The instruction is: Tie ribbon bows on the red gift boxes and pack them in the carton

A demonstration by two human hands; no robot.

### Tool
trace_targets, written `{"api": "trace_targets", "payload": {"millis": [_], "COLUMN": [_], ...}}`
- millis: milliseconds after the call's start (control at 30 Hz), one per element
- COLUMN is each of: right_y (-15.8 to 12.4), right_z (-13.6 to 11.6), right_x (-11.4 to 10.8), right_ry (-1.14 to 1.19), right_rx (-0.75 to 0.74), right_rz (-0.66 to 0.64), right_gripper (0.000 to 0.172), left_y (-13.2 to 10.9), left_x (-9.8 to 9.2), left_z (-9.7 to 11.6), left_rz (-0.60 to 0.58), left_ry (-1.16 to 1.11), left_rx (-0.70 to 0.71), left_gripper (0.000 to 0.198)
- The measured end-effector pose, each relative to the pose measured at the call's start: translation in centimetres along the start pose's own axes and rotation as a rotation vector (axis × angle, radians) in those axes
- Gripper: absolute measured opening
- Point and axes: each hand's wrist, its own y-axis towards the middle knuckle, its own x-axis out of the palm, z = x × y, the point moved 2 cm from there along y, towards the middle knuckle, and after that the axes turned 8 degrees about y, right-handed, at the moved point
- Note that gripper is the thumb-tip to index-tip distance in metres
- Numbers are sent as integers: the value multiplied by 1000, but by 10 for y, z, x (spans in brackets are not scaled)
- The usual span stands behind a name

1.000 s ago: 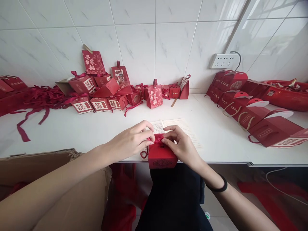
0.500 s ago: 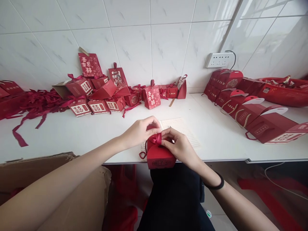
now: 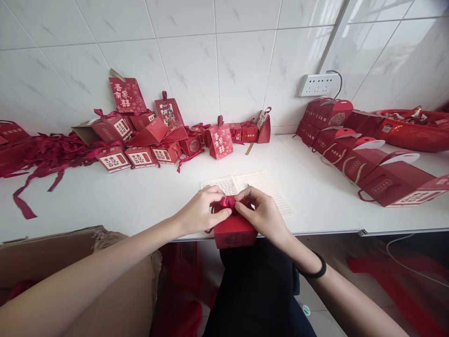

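Observation:
A small red gift box (image 3: 234, 232) sits at the front edge of the white counter (image 3: 140, 196), with a red ribbon (image 3: 228, 202) on its top. My left hand (image 3: 201, 210) pinches the ribbon from the left, fingers curled. My right hand (image 3: 261, 213) pinches the same ribbon from the right, with a black band on its wrist. An open lined notebook (image 3: 259, 185) lies just behind the box.
Several red gift boxes (image 3: 140, 140) and loose ribbons (image 3: 38, 159) are piled along the tiled wall at the back left. Red handled bags (image 3: 365, 159) line the right counter below a wall socket (image 3: 317, 84). A cardboard carton (image 3: 70, 262) stands at the lower left.
My left hand has dropped from above the box top to beside the ribbon knot. Both hands have closed in tighter on the ribbon. The box has stayed in place.

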Motion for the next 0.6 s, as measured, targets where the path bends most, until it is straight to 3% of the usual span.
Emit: {"api": "trace_targets", "payload": {"millis": [100,367,500,600], "right_y": [1,12,12,3], "right_z": [-2,-10,-10,-13], "right_x": [-2,-13,-11,-9], "right_ry": [-23,-19,-130,-298], "right_rx": [-10,21,-60,-256], "right_rz": [-7,-248,-222,-58], "right_gripper": [6,9,11,10], "left_y": [-2,0,1,1], "left_x": [4,10,9,10], "left_z": [2,-3,-5,-6], "left_rz": [20,-23,-31,-5], "left_ry": [-108,-294,-341,-346], "left_rx": [-68,-112,-143,-170], "left_gripper": [24,27,34,34]}}
